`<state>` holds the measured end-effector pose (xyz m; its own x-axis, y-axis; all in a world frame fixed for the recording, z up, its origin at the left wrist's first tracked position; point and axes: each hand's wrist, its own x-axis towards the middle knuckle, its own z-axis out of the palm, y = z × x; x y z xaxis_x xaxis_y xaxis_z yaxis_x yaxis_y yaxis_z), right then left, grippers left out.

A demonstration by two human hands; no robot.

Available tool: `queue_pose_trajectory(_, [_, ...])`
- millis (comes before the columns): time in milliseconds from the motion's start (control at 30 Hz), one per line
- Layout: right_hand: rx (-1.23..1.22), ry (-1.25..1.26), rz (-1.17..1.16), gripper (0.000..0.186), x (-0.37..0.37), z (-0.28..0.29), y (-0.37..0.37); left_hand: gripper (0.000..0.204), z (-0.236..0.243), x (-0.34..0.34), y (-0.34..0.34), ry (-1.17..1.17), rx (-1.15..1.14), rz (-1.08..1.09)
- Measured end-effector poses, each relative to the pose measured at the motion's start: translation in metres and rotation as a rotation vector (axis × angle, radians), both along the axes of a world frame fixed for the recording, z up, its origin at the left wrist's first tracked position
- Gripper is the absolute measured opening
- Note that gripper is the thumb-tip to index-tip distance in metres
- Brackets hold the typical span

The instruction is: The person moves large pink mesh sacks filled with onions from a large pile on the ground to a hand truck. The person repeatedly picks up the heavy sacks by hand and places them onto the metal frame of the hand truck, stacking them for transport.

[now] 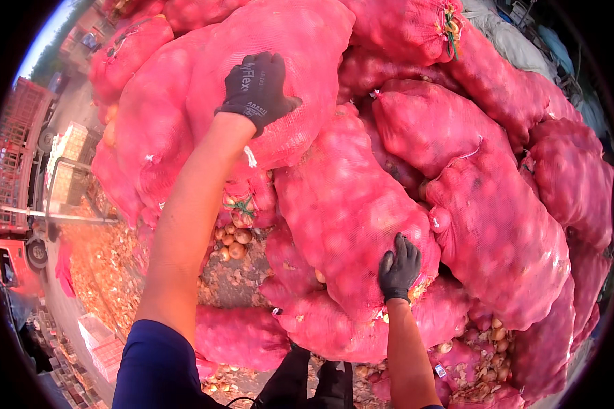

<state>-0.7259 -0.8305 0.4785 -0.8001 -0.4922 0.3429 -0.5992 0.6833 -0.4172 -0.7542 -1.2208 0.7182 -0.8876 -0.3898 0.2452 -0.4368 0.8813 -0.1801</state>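
- Left hand in dark grey fabric glove [259, 94]: on the big, bulging pink-red mesh onion sack [314, 85], top centre-left. Fingers bent, knuckles up, thumb out sideways.
- Right hand in black fabric glove [400, 267]: on the lower end of the long pink-red mesh onion sack [348, 211] slanting down the middle. Fingers bent against the mesh.
- Palms hidden on both, so we can't tell whether either pinches a fold or just presses.
- Short white tie string [251, 157] hangs at the bulging sack's near end, below the left hand.
- Plump pink-red mesh onion sack [505, 232] lies right of the long one.
- Loose golden-brown onions [236, 249] sit on the skin-littered ground, left of the long sack.
- Doing it well, we'd judge: take a broad fistful of mesh, not a fingertip pinch, since netting can tear; steady the long sack's low end before loading the other arm; expect the onions to shift; plant feet clear of the loose ones.
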Motion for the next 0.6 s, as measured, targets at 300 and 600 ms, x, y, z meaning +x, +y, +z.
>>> queue_pose_trajectory(300, [0.028, 0.008, -0.013, 0.046, 0.002, -0.004, -0.001, 0.066, -0.016, 0.013, -0.016, 0.145, 0.086, -0.089])
queue_pose_trajectory(600, [0.035, -0.015, -0.036, 0.044, 0.004, -0.001, -0.002, 0.071, -0.033, 0.117, -0.067, 0.514, 0.402, -0.455])
